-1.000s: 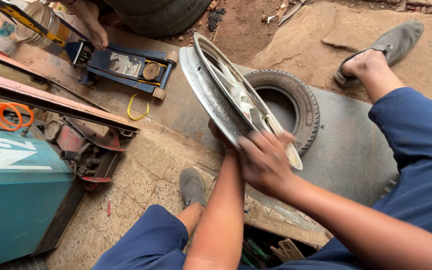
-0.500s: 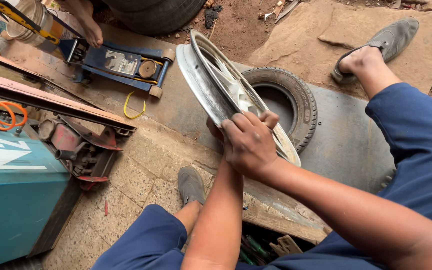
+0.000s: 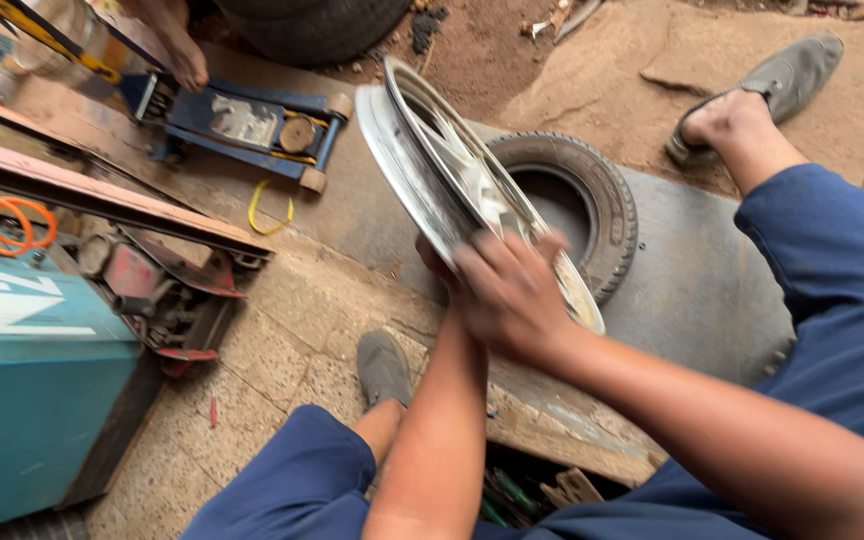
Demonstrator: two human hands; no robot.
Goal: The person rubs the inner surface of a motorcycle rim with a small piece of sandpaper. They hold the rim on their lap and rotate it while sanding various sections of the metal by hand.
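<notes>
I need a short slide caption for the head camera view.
Both hands grip a tilted silver wheel rim above a small tyre.

Even, soft daylight lay over everything, bright but without hard shadows. My right hand (image 3: 512, 295) was smeared with motion blur, its fingers hard to separate. The metal wheel rim (image 3: 432, 170) carried pale glare along its edge and was blurred too. The dirt ground (image 3: 602, 80) looked fairly sharp, and edges bowed slightly.

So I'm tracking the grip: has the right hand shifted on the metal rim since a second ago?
Yes. The right hand slid from the metal rim's lower end up toward its middle.
</notes>
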